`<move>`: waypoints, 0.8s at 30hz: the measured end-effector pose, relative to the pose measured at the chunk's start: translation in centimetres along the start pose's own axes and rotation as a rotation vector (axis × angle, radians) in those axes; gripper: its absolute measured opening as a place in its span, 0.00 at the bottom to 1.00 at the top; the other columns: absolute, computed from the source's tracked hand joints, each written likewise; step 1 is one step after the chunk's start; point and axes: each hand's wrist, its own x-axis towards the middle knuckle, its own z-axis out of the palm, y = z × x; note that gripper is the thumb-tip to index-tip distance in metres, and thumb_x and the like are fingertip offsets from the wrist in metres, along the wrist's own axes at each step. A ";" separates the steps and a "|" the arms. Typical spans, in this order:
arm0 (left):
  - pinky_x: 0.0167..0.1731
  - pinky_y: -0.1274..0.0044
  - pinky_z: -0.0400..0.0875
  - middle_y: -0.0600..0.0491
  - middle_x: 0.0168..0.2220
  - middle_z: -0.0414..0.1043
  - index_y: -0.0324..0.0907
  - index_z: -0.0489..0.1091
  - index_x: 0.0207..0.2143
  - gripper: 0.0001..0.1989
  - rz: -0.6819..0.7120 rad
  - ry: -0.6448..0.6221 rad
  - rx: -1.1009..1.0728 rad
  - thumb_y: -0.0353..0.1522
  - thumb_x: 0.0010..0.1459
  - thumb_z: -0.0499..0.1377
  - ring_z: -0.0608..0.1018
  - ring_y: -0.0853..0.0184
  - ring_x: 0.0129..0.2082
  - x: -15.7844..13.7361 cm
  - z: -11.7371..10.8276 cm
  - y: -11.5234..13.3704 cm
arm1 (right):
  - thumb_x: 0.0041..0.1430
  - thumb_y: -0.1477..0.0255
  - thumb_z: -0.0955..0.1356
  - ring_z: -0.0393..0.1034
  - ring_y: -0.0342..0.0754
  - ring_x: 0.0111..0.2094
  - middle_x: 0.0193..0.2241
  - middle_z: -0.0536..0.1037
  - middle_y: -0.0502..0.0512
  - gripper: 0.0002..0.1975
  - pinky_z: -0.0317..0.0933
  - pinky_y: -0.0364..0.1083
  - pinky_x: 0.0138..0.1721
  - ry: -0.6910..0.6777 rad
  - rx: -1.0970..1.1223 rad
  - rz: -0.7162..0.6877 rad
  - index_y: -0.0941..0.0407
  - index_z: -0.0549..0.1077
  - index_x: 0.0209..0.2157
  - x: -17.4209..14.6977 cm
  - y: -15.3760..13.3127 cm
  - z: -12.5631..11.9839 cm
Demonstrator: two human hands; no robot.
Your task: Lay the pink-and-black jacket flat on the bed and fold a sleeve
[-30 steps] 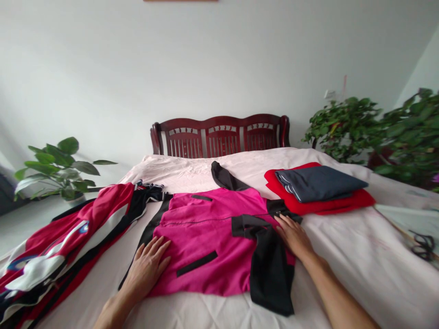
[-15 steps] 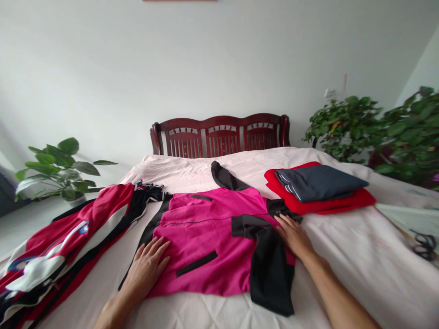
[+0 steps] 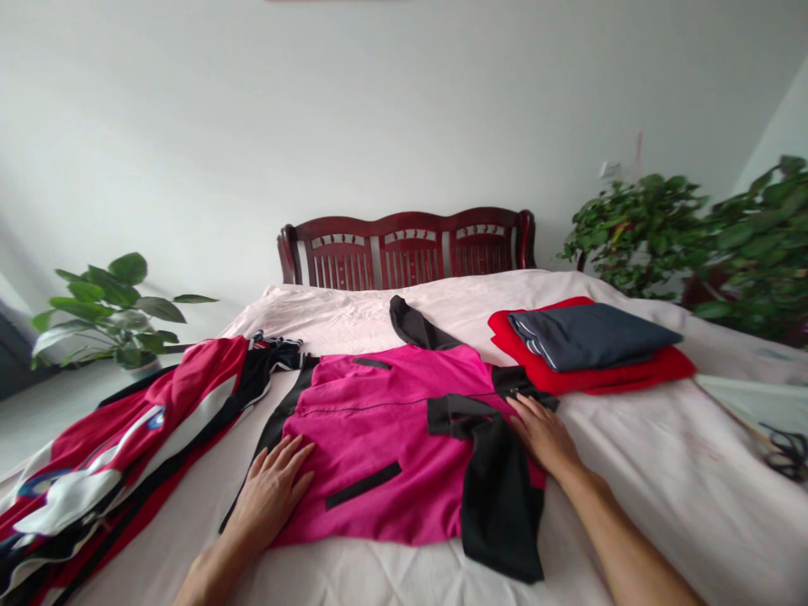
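Note:
A pink jacket [image 3: 379, 438] with black trim lies flat on the bed [image 3: 631, 471], its black sleeve [image 3: 498, 497] folded across the front. My left hand [image 3: 271, 488] rests flat on the jacket's lower left edge, fingers spread. My right hand [image 3: 543, 433] presses flat on the jacket's right side, beside the folded sleeve. The black hood [image 3: 413, 324] points toward the headboard.
A folded dark grey garment [image 3: 587, 335] sits on a folded red one [image 3: 656, 370] at the right. A red, white and black pile of clothes [image 3: 119, 446] lies at the left. Scissors [image 3: 783, 450] lie at the far right. Potted plants [image 3: 694, 236] flank the bed; a wooden headboard [image 3: 407, 248] stands behind.

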 end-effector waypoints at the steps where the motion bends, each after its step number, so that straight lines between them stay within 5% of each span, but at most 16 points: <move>1: 0.66 0.55 0.54 0.53 0.65 0.65 0.54 0.68 0.62 0.22 0.002 0.004 0.000 0.41 0.67 0.51 0.63 0.56 0.67 0.0 0.1 0.0 | 0.69 0.64 0.57 0.66 0.60 0.60 0.60 0.72 0.61 0.24 0.65 0.58 0.57 0.001 -0.002 -0.002 0.56 0.71 0.60 0.0 0.0 0.0; 24: 0.65 0.54 0.55 0.52 0.65 0.66 0.53 0.68 0.61 0.22 0.004 0.016 -0.024 0.41 0.66 0.52 0.64 0.55 0.67 0.0 0.3 -0.2 | 0.69 0.62 0.58 0.67 0.59 0.60 0.59 0.73 0.60 0.24 0.66 0.57 0.56 0.037 0.014 -0.022 0.53 0.72 0.59 -0.1 0.6 0.7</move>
